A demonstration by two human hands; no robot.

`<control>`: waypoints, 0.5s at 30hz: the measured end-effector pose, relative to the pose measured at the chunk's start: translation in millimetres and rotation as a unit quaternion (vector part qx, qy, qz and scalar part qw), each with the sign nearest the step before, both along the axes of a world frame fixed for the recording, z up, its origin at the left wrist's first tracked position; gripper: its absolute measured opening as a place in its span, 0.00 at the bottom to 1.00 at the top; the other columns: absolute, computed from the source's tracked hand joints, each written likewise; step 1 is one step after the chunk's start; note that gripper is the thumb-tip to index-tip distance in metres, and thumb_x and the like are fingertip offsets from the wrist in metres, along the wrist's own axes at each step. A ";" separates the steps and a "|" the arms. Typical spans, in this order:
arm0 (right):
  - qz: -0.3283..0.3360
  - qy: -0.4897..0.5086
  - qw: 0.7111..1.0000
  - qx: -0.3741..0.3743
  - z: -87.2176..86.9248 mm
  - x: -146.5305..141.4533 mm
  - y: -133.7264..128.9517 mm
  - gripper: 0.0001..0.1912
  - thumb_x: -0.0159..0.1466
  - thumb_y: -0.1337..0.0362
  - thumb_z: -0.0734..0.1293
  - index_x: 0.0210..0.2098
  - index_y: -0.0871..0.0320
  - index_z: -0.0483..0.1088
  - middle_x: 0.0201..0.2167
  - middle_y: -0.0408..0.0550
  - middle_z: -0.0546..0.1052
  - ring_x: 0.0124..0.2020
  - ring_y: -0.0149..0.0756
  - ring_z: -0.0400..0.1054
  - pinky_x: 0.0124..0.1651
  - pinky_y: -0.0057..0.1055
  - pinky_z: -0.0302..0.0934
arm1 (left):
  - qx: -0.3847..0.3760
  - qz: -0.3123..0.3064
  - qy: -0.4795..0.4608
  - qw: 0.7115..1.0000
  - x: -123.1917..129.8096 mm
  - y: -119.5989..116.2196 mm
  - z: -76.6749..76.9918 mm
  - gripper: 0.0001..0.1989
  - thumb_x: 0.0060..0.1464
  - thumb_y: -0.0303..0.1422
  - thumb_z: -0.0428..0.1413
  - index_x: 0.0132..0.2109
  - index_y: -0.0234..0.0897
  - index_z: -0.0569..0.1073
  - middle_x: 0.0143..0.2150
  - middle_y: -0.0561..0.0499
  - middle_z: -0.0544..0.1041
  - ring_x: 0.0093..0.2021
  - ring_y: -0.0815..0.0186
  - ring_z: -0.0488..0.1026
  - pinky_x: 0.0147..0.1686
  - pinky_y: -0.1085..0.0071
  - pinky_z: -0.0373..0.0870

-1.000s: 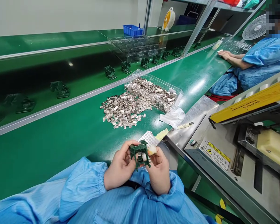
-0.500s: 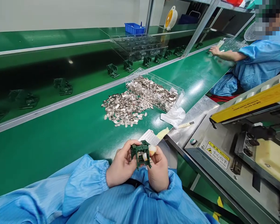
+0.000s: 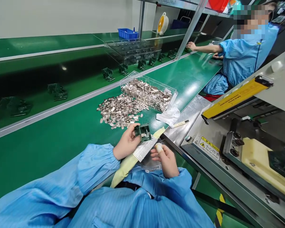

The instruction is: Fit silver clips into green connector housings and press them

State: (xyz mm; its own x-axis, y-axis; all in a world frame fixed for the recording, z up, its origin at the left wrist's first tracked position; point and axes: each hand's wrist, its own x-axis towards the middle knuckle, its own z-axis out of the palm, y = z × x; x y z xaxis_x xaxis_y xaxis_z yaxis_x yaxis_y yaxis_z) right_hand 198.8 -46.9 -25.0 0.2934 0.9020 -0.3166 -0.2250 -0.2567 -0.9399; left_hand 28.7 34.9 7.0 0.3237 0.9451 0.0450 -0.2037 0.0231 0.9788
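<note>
We keep the clear plastic bin (image 3: 173, 100) as our landmark: nearest us, well on our side of it, is our blue striped smock (image 3: 123, 209). Just beyond, our right hand (image 3: 165, 159) hangs half curled, apart from the left, a whitish finger cover (image 3: 159, 147) on one digit; whether anything small sits between its fingers, we cannot tell. Our left hand (image 3: 127, 143) is clamped on a dark green plastic frame (image 3: 145, 133), raised on our side of the bin and apart from it. Under and beside that hand, also on our side of the bin, lie a silver gridded sheet (image 3: 142, 150) and a pale yellow strip (image 3: 124, 169). To the bin's right and nearer us stands a grey machine with a yellow bar (image 3: 235, 96) and an "INJURE HAND" label (image 3: 209, 148). A crumpled white cloth (image 3: 169, 117) lies just beside the bin's near right end. Silvery metal pieces (image 3: 122, 110) fill the bin and spread in a heap at its left. Behind the bin, similar green frames (image 3: 142, 64) stand in a row; far right of it, a co-worker in blue (image 3: 242, 60) stretches an arm out. Farthest behind it are a blue crate (image 3: 128, 34) and a yellow-and-white fan (image 3: 162, 23).
</note>
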 end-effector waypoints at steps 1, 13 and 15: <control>0.014 0.011 1.000 -0.002 -1.3 -5.4 -0.5 0.25 0.49 0.44 0.75 0.29 0.60 0.72 0.23 0.49 0.77 0.23 0.36 0.71 0.24 0.30 0.67 | -0.008 -0.013 -0.018 1.000 4.9 -0.2 0.3 0.20 0.50 0.32 0.64 0.48 0.36 0.66 0.38 0.51 0.75 0.39 0.67 0.74 0.41 0.72 0.71; 0.158 -0.387 0.837 0.353 54.2 -3.1 8.5 0.12 0.62 0.72 0.63 0.39 0.55 0.76 0.36 0.49 0.79 0.38 0.40 0.74 0.40 0.35 0.70 | -0.160 0.072 -0.202 0.964 -24.0 15.9 37.8 0.19 0.47 0.29 0.68 0.44 0.40 0.70 0.41 0.54 0.79 0.44 0.63 0.77 0.49 0.56 0.77; 0.174 -0.435 0.789 0.397 51.2 -0.6 17.3 0.16 0.62 0.74 0.60 0.41 0.53 0.76 0.39 0.50 0.80 0.41 0.40 0.74 0.43 0.38 0.71 | -0.159 0.049 -0.190 0.967 -21.3 13.2 34.9 0.20 0.46 0.31 0.68 0.45 0.40 0.70 0.41 0.53 0.79 0.44 0.63 0.78 0.48 0.57 0.77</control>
State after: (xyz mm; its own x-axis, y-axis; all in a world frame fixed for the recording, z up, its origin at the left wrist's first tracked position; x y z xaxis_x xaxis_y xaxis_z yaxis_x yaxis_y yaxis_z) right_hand 198.2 -29.6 26.2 -0.2210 0.7891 0.5731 0.5487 0.5864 -0.5959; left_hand 7.4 48.1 41.9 0.2497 0.9558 -0.1552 -0.5647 0.2739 0.7785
